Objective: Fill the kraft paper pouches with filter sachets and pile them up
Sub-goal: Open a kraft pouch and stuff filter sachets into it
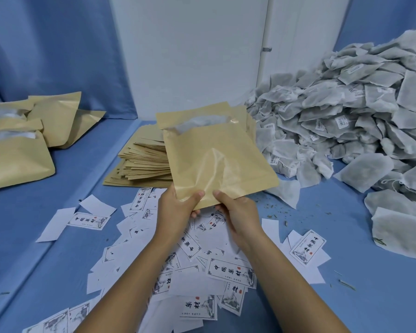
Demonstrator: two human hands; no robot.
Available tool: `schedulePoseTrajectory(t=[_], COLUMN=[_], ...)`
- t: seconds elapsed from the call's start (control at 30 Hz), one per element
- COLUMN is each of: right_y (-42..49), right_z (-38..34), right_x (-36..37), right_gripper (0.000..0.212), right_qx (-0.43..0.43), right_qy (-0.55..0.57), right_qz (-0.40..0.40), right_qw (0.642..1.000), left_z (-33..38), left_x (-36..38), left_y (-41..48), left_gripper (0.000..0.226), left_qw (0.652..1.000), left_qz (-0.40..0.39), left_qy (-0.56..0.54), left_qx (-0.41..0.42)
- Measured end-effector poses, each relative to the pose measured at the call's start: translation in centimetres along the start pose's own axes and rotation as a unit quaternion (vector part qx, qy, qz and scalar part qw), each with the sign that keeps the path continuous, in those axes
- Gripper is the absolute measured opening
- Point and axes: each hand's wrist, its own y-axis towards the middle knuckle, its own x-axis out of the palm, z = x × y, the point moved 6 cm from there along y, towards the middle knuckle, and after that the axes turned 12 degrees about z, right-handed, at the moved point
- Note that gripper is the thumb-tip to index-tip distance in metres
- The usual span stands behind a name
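Observation:
Both hands hold one kraft paper pouch (211, 152) by its near bottom edge, its open mouth tilted away from me with white sachets showing inside. My left hand (178, 207) pinches the bottom left part, thumb on top. My right hand (238, 212) pinches the bottom middle the same way. Behind the pouch lies a stack of flat empty pouches (142, 162). A big heap of grey-white filter sachets (346, 116) fills the right side. Filled pouches (22, 140) lie piled at the far left.
Many printed white paper labels (192, 272) lie scattered on the blue cloth surface (70, 188) under my arms. Bits of dry leaf dot the cloth at right. A white wall panel (190, 56) and blue curtain stand behind.

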Motion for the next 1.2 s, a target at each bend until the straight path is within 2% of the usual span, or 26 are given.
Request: schedulePoseTrajectory(t=[0.07, 0.13, 0.23, 0.33, 0.43, 0.53, 0.63, 0.7, 0.83, 0.9, 0.97, 1.0, 1.13, 1.2], right_y=[-0.2, -0.1, 0.3, 0.5, 0.1, 0.1, 0.3, 0.1, -0.7, -0.5, -0.3, -0.1, 0.1, 0.8], right_z=[-0.1, -0.3, -0.1, 0.4, 1.0, 1.2, 1.2, 1.2, 1.4, 1.5, 1.6, 1.8, 1.7, 1.4], right_x=[0.3, -0.1, -0.5, -0.1, 0.7, 0.8, 0.6, 0.9, 1.5, 1.3, 1.0, 0.9, 1.2, 0.6], right_gripper=[0.018, 0.02, 0.024, 0.03, 0.038, 0.017, 0.026, 0.01, 0.017, 0.011, 0.029, 0.028, 0.006, 0.022], right_qx=[-0.001, 0.002, 0.007, -0.007, -0.023, -0.035, -0.028, -0.02, -0.038, -0.056, -0.045, -0.036, -0.008, 0.019], right_qy=[0.003, 0.012, 0.01, -0.009, -0.027, -0.035, -0.028, -0.019, -0.038, -0.053, -0.044, -0.043, -0.003, 0.068], right_qz=[-0.011, 0.001, 0.012, -0.01, -0.046, -0.043, -0.028, -0.045, -0.086, -0.075, -0.058, -0.056, -0.057, -0.022], right_qw=[1.0, 1.0, 1.0, 1.0, 0.998, 0.998, 0.999, 0.999, 0.995, 0.994, 0.996, 0.997, 0.998, 0.997], left_z=[0.1, 0.0, -0.8, -1.4, -1.6, -1.4, -1.2, -1.2, -1.5, -1.6, -1.7, -1.8, -1.6, -1.6], left_x=[0.0, -0.2, -0.4, -0.7, -0.2, -0.2, 0.0, -0.1, 0.2, 0.2, 0.0, 0.0, 0.1, 0.0], left_y=[0.2, 0.7, 1.2, 1.2, 0.4, 0.5, 0.4, 0.6, 0.7, 0.7, 0.9, 1.0, 1.6, 1.8], left_gripper=[0.022, 0.02, 0.008, 0.005, 0.013, 0.005, 0.012, 0.016, 0.023, 0.025, 0.023, 0.023, 0.02, 0.017], left_qw=[1.0, 0.997, 0.987, 0.989, 0.988, 0.987, 0.986, 0.984, 0.981, 0.98, 0.965, 0.955, 0.948, 0.951], left_qz=[-0.013, -0.043, -0.086, -0.082, -0.115, -0.115, -0.126, -0.134, -0.164, -0.167, -0.166, -0.167, -0.164, -0.159], left_qy=[0.008, 0.066, 0.137, 0.111, 0.066, 0.092, 0.102, 0.098, 0.057, 0.095, 0.204, 0.241, 0.265, 0.259], left_qx=[0.009, 0.017, -0.016, -0.05, -0.08, -0.058, -0.049, -0.061, -0.082, -0.053, 0.012, 0.037, 0.063, 0.064])
